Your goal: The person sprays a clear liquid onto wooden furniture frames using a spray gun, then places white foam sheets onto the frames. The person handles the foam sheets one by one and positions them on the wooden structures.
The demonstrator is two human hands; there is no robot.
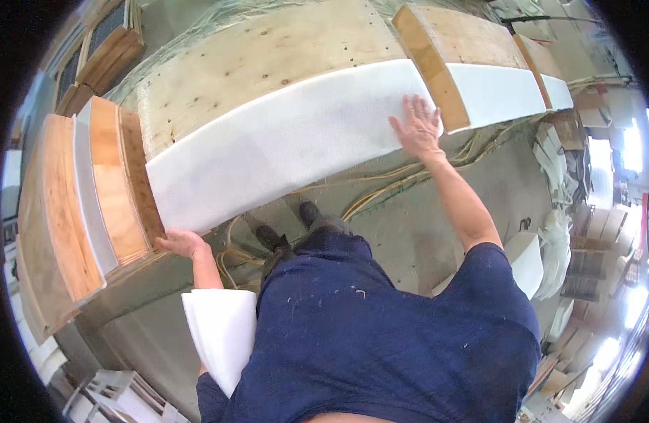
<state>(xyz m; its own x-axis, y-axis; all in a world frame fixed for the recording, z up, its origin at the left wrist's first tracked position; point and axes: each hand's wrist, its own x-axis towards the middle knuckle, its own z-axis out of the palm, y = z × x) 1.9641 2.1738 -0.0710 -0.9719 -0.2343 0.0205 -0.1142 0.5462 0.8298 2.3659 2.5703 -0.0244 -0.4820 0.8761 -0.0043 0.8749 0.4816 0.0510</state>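
A long white sheet (289,134) of foam-like or fabric-like material lies along the near part of a plywood panel (268,60), between upright wooden dividers. My right hand (417,128) rests flat on the sheet's right end, fingers spread, close to the right divider (430,67). At the sheet's lower left corner is my left hand (183,243), its fingers stretched toward the foot of the left divider (141,180); whether they press on wood or sheet is hard to see. A folded white sheet (222,328) is tucked against my left forearm.
More white strips (497,95) lie in the bays on the right. Yellowish hoses (381,194) run across the grey floor by my feet. Clear plastic film (190,42) borders the panel's far side. Wooden frames (113,53) stand at the far left, with stacked pieces (592,240) on the right.
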